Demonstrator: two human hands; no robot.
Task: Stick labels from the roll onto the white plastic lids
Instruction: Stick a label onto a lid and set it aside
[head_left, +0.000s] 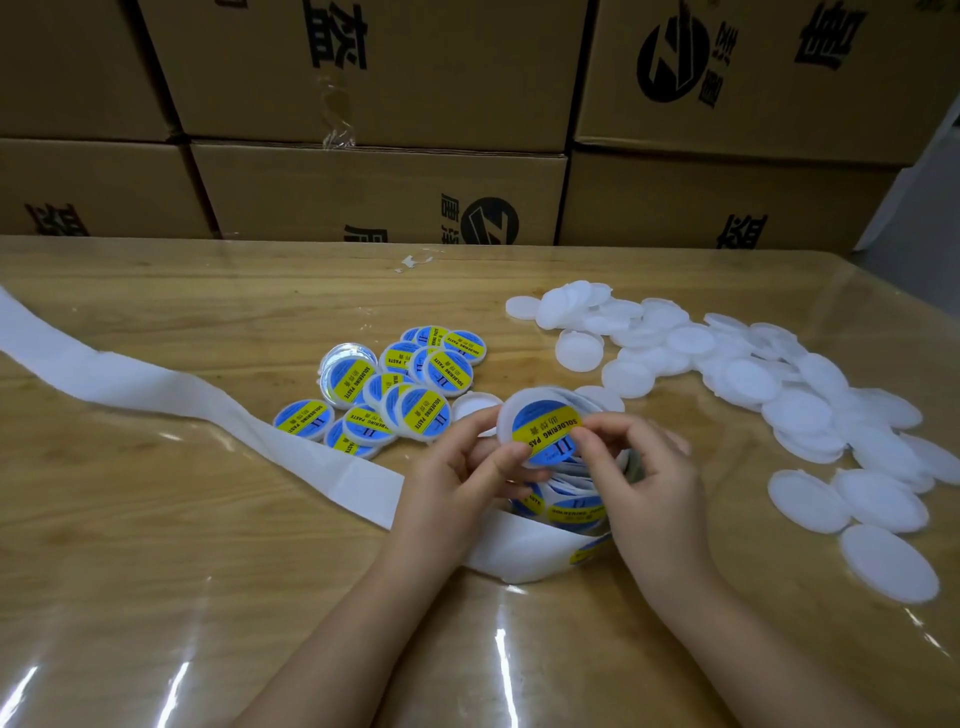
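My left hand (457, 467) holds a white plastic lid (524, 410) by its edge, tilted toward me. A blue and yellow round label (548, 428) lies on that lid, and the fingertips of my right hand (639, 467) press on its right side. Under my hands sits the label roll (566, 512) with more blue and yellow labels showing. A pile of labelled lids (395, 387) lies to the left of my hands. Several plain white lids (753, 379) are spread over the right of the table.
A long strip of empty white backing paper (156, 384) trails from the roll across the left of the wooden table (208, 597), which has a glossy clear cover. Stacked cardboard boxes (379, 192) line the far edge. A small paper scrap (413, 262) lies near them.
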